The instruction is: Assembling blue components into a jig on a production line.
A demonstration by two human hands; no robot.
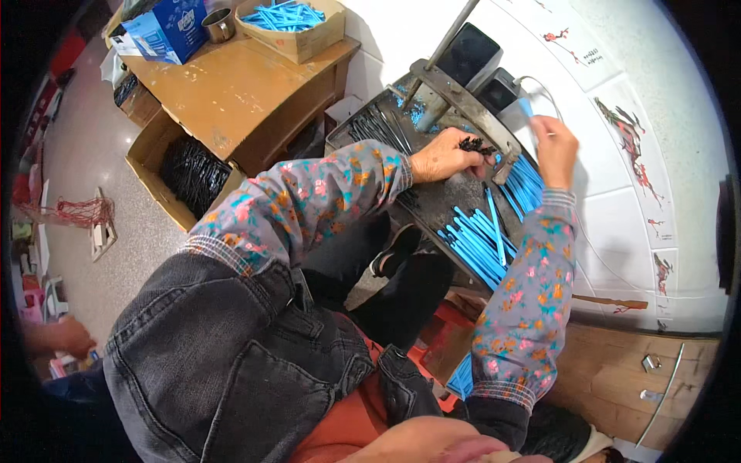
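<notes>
My left hand [448,157] is closed around a bunch of thin black pieces [475,145], whose dark ends stick out above the fingers. It rests at the work tray, beside a metal hand press [467,100]. To its right my raised right hand [557,150] pinches a slim light-blue plastic strip [526,106], slightly blurred. Under and beside the right wrist lie blue plastic sticks [523,185]. Nearer to me, another pile of blue sticks [475,245] lies on the dark metal tray [445,202]. Thin black rods [382,127] are on the tray's far left.
A brown wooden desk [239,100] at left carries an open carton [309,48] of blue pieces, a metal mug [219,25] and a blue box [174,31]. Below stands a carton [147,150] of black rods. A white tiled wall [610,193] bounds the right. Another person's hand [65,336] shows at far left.
</notes>
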